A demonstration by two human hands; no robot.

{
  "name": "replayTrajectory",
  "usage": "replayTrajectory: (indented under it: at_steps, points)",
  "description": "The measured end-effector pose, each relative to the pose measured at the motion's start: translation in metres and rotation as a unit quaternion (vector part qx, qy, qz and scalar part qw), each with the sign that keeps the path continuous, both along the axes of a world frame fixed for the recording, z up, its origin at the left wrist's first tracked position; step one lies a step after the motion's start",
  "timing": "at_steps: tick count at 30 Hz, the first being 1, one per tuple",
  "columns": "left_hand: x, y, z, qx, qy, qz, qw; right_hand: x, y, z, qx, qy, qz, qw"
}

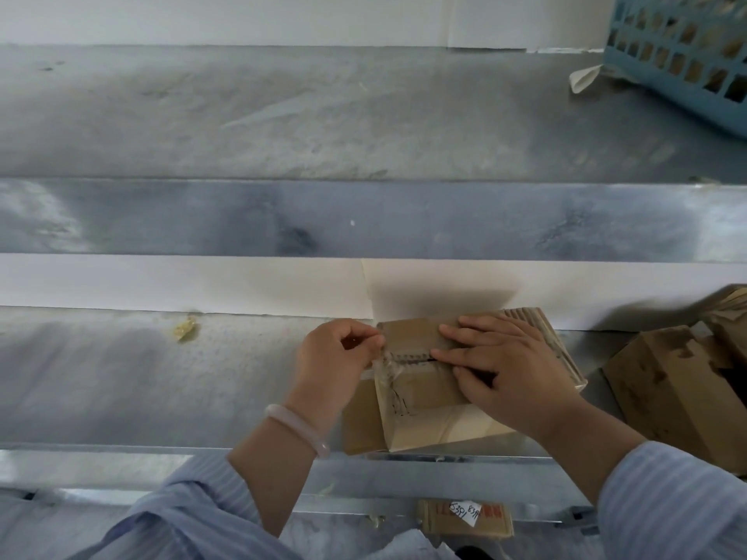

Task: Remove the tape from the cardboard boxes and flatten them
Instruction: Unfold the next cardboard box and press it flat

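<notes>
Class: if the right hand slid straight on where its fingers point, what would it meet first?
Probably the clear tape that the left hand pinches, at the cardboard box's left edge.

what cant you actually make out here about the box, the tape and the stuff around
Head view only:
tape: clear and crumpled, its far end lost under the left hand's pinch.
cardboard box: right half covered by the right hand.
blue basket: cut off by the top-right corner, contents blurred.
other boxes: cut off by the right edge.
</notes>
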State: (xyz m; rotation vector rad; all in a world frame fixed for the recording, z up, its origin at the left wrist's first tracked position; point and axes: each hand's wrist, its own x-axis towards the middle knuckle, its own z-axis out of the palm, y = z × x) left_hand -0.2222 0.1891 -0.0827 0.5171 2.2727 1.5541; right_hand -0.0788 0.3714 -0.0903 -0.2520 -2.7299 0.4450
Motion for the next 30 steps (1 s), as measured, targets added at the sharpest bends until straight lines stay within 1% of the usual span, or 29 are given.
replayTrajectory:
  at_steps: [2, 3, 4, 7, 9, 11, 14, 16, 22, 25, 26, 28, 29, 30]
  points:
    - [-0.001, -0.002, -0.003, -0.049, 0.112, 0.001, 0.993, 0.0, -0.001, 0.001, -0.003, -0.001, -0.003, 1.0]
    - [-0.003, -0.004, -0.004, -0.06, 0.141, -0.001, 0.988, 0.0, -0.001, 0.001, -0.004, -0.002, -0.005, 1.0]
    - [-0.004, -0.007, -0.005, -0.061, 0.132, -0.009, 0.989, 0.0, -0.001, 0.002, -0.002, -0.002, -0.006, 1.0]
    - [0.004, -0.01, -0.005, -0.037, 0.017, -0.039, 0.998, -0.001, -0.003, 0.002, -0.002, 0.0, -0.008, 1.0]
    - [0.005, -0.01, -0.006, -0.042, 0.009, -0.031, 0.999, -0.002, -0.005, 0.003, -0.008, -0.002, -0.016, 1.0]
    - [0.005, -0.009, 0.001, -0.084, 0.04, -0.031, 0.995, -0.004, -0.009, 0.003, -0.011, -0.004, -0.024, 1.0]
    - [0.0, -0.009, 0.003, -0.152, 0.149, -0.055, 0.976, -0.006, -0.015, 0.003, -0.004, -0.015, -0.028, 0.999]
    - [-0.001, -0.009, 0.002, -0.174, 0.202, -0.071, 0.961, -0.007, -0.018, 0.003, -0.005, -0.018, -0.029, 0.999]
    - [0.0, -0.012, 0.0, -0.155, 0.231, -0.081, 0.957, -0.008, -0.018, 0.004, -0.006, -0.038, -0.031, 0.999]
    - [-0.007, -0.016, 0.009, -0.17, 0.216, -0.09, 0.957, -0.01, -0.02, 0.007, -0.019, -0.069, -0.033, 0.997]
    - [-0.01, -0.016, 0.011, -0.191, 0.233, -0.088, 0.949, -0.012, -0.019, 0.008, -0.025, -0.08, -0.03, 0.996]
    - [-0.012, -0.012, 0.018, -0.234, 0.308, -0.063, 0.92, -0.014, -0.017, 0.014, -0.069, -0.101, -0.01, 0.992]
    - [-0.008, -0.007, 0.024, -0.241, 0.338, -0.064, 0.908, -0.014, -0.014, 0.017, -0.117, -0.1, -0.004, 0.988]
    - [-0.001, 0.001, 0.029, -0.24, 0.351, -0.091, 0.901, -0.012, -0.011, 0.022, -0.18, -0.092, -0.013, 0.979]
